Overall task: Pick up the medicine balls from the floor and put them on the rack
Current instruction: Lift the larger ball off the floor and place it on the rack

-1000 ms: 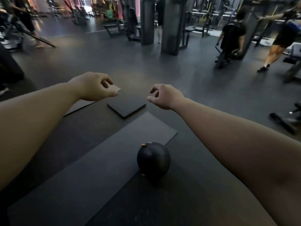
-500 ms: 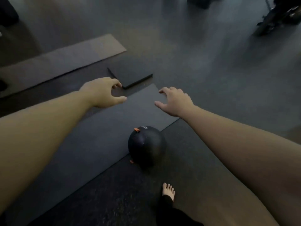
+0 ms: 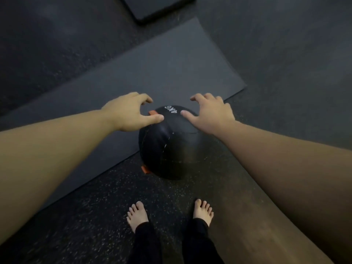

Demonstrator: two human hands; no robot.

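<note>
Hands are reaching down on either side of a black medicine ball (image 3: pixel 171 145), the only one in view. Left hand (image 3: pixel 127 113) is spreading open over the ball's upper left, thumb extended toward an orange tab (image 3: pixel 152 113) near the top; whether the thumb is touching the ball cannot be told. Right hand (image 3: pixel 211 115) is mirroring it on the upper right, fingers splayed and curled, thumb pointing in across the white weight marking (image 3: pixel 170 109). Neither hand is gripping anything; both are opened wide, apparently to cup a large round load from both sides.

Ball is resting on the floor (image 3: pixel 95 216), straddling the near edge of a dark mat (image 3: pixel 152 73), just ahead of two bare feet (image 3: pixel 137 214) planted apart. That stance, with the ball between and ahead of the toes, looks set for a two-handed lift close to the body. A second orange tab (image 3: pixel 145 169) is showing at the ball's lower left. A thicker dark pad (image 3: pixel 156 8) is lying beyond the mat.

Judged step: closing both palms low on the sides before lifting. Rack is not in view.
</note>
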